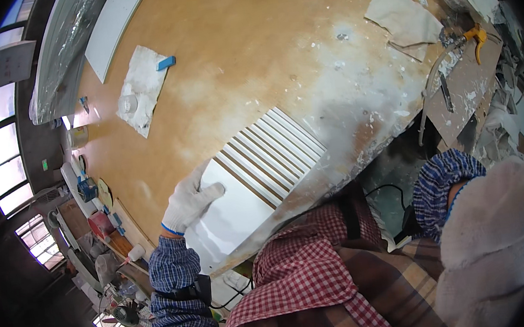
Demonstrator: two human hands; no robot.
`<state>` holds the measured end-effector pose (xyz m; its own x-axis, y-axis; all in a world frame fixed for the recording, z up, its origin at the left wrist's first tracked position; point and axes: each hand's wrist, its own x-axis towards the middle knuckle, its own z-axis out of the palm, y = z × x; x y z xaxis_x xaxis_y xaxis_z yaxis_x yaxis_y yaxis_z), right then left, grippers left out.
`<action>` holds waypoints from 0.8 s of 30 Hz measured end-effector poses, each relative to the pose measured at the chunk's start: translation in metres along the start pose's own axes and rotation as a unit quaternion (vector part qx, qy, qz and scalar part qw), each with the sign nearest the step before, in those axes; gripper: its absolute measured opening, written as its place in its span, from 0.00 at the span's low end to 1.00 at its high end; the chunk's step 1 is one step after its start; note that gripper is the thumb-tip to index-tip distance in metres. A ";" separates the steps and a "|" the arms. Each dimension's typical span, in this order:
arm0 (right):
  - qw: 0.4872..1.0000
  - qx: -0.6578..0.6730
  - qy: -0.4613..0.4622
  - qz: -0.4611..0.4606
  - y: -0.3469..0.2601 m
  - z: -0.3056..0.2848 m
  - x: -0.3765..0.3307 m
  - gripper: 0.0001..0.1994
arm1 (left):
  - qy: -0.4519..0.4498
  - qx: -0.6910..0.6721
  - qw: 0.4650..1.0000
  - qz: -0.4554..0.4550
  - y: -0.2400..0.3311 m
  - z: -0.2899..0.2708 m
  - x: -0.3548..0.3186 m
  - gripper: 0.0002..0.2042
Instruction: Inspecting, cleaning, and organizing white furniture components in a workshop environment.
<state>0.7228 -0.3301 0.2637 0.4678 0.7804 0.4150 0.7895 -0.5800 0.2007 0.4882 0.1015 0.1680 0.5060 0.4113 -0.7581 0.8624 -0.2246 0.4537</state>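
Observation:
My left hand [191, 202], in a white knitted glove, grips the left end of a white board [242, 187] lying on the workbench near its front edge. The thumb rests on the board's plain white face, and the fingers are partly hidden at its far edge. Beyond that face run several parallel white and brown stripes [274, 156]; I cannot tell whether they are grooves or separate strips. My right hand [494, 248], also gloved in white, is raised at the lower right, very close to the camera and apart from the board. Its fingers are not clear.
The brown workbench [231, 40] carries white dust and spatters. On it lie a whitish sheet [144, 89] with a blue block [166, 63], and a pale cloth [402, 14]. A yellow-handled air gun [475, 36] with a hose sits at right. Plastic-wrapped panels [65, 56] stand at left.

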 end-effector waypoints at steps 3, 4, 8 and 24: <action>0.987 0.155 0.010 0.041 -0.048 -0.009 0.007 0.13 | -0.024 -0.040 0.999 0.022 0.007 0.011 0.007 0.35; 0.976 0.207 0.004 0.059 -0.073 -0.020 0.016 0.13 | -0.039 -0.036 0.998 0.019 0.006 0.010 0.006 0.35; 0.908 0.405 0.011 0.106 -0.161 -0.029 0.069 0.14 | -0.018 -0.129 0.990 0.059 0.003 0.007 0.001 0.33; 0.740 0.611 -0.270 0.085 -0.138 0.219 0.118 0.09 | -0.027 -0.031 0.994 0.098 0.011 0.005 0.004 0.37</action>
<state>0.7561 -0.1065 0.0906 0.4318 0.8912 -0.1388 0.3170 -0.2940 -0.9017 0.5002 0.0964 0.1677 0.6665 0.3164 -0.6750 0.7447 -0.2406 0.6225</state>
